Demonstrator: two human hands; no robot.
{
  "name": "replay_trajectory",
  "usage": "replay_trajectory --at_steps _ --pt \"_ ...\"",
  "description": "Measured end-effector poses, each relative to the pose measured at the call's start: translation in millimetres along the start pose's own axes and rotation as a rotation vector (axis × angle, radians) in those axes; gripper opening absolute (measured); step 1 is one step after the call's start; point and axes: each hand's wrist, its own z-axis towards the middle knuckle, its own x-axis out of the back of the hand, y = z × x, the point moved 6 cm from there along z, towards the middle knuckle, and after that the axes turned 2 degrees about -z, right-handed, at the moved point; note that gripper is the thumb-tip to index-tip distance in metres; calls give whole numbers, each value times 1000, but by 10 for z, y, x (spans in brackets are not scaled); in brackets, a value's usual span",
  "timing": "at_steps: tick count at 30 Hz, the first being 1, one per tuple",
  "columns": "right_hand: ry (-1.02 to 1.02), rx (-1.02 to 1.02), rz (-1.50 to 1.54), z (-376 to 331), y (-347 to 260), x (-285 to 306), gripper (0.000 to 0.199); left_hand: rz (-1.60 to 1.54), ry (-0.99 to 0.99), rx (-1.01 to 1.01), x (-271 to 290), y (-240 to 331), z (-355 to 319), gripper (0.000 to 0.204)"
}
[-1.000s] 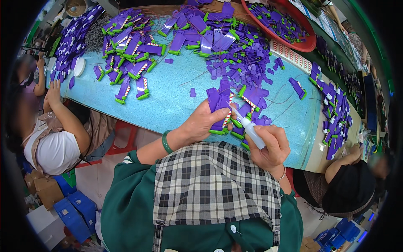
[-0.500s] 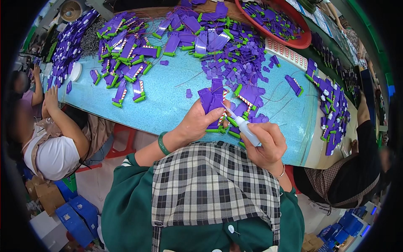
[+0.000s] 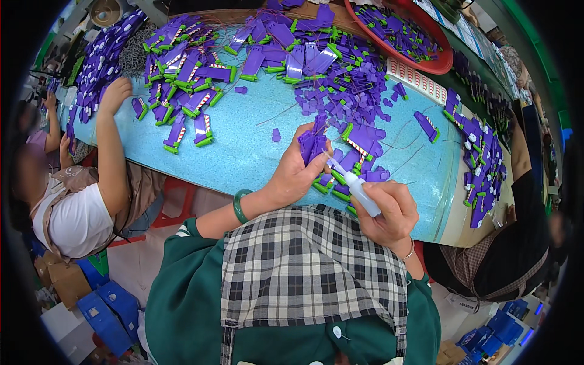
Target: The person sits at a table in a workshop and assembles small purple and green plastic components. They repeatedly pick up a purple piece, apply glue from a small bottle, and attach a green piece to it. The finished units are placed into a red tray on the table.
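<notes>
Evidently at the nozzle: the step in hand looks like putting liquid, perhaps glue, onto a part; no drop can be made out.
Left hand: the left hand (image 3: 295,176) is closed narrowly, thumb against fingers, gripping a flat purple plastic piece (image 3: 311,145) that stands tilted, partly edge-on.
Right hand: the right hand (image 3: 392,213) has its fingers wrapped round a translucent white soft-walled bottle (image 3: 365,196), its thin pale nozzle (image 3: 338,166) aimed up and left.
Purple piece: raised above the blue speckled tabletop (image 3: 219,164), in front of the person's body; the nozzle tip is right beside it and the left thumb, though contact cannot be told.
Under and beside the hands: purple plates with bright green ends and red-and-white striped strips (image 3: 364,143) lie loosely together, to the right of the held piece.
Beyond: a heap of small purple plastic parts (image 3: 340,100), a white sheet of red-striped stickers (image 3: 417,80) and a round red plastic basin (image 3: 447,62).
Next move: it seems to call for a steady left pinch, the right spot turned toward the nozzle, and a light, brief squeeze that keeps liquid off the thumb.
</notes>
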Motion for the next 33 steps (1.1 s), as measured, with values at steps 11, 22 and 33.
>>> replay_trajectory --at_steps 11,22,33 --pt "-53 -3 -28 42 -24 -39 38 141 30 -6 -1 6 -13 44" --pt "91 -9 3 24 39 -1 37 10 -1 75 42 -35 -24 41" --pt "372 -781 1008 40 844 -71 47 -576 -230 416 180 82 348 35"
